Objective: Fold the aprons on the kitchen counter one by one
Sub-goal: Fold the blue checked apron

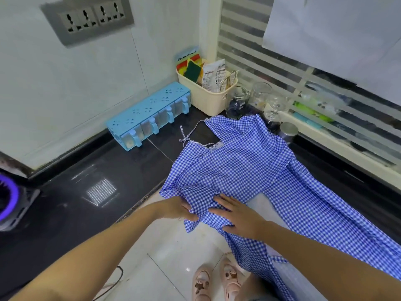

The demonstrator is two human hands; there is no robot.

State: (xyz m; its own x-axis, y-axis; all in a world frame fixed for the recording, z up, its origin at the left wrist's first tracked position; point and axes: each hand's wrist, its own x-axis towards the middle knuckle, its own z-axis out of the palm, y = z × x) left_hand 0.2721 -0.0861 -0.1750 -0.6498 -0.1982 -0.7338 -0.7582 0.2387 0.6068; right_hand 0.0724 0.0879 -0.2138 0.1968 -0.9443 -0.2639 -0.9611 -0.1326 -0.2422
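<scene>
At the back of the dark counter (97, 181), one blue rack (147, 118), one cream basket (206, 98) and some jars (237, 103) are standing. The jars are crowding just behind the far edge of the apron (249, 166). This one checked apron is lying spread over the counter corner, with its near part hanging over the edge. Both hands are working close together at its near edge. The left hand (180, 208) is pinching a fold of the cloth, and the right hand (236, 216) is pressing flat on it with spread fingers.

black counter (91, 170) bears checked apron (249, 161), blue spice rack (149, 114).
</scene>
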